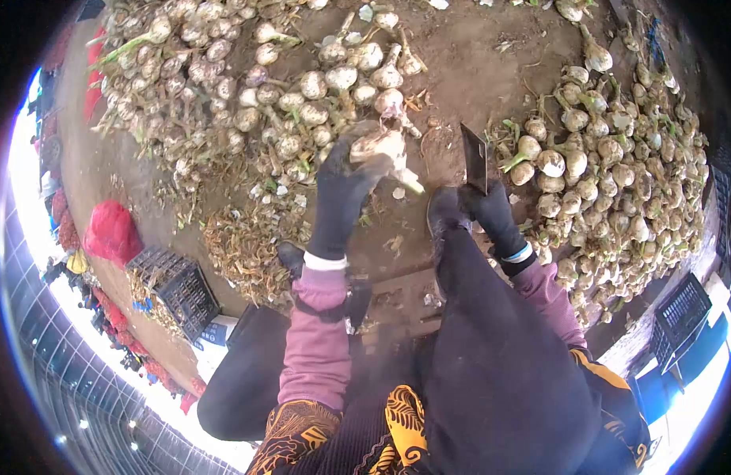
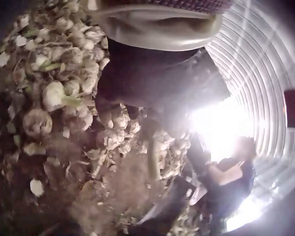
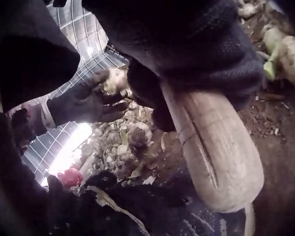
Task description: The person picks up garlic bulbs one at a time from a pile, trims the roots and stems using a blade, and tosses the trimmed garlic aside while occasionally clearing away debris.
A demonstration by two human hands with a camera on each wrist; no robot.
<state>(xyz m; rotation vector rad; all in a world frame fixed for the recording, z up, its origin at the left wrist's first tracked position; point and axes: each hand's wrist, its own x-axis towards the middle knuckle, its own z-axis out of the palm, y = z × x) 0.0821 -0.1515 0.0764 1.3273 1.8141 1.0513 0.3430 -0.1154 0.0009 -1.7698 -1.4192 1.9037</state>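
Our gloved left hand (image 1: 339,194) is gripping a bulb (image 1: 383,150) above the dirt floor (image 1: 397,249); slackening fingers could be dropping it. Near our shoe (image 1: 444,207), our right hand (image 1: 494,218) is clasping a knife (image 1: 475,158); a stray swing could be nicking us.

On my feed the handle (image 3: 214,147) is bare wood, smooth and matt, with a dark split in its grain; its blade (image 1: 474,158) is dark metal. The knitted cloth gloves (image 3: 187,54) have a matt, ribbed texture. The bulbs (image 1: 551,163) wear dry, papery skins. I'd say the slatted crate (image 1: 179,291), small from here, is plastic. The earth floor (image 1: 393,257) is rough and matt.
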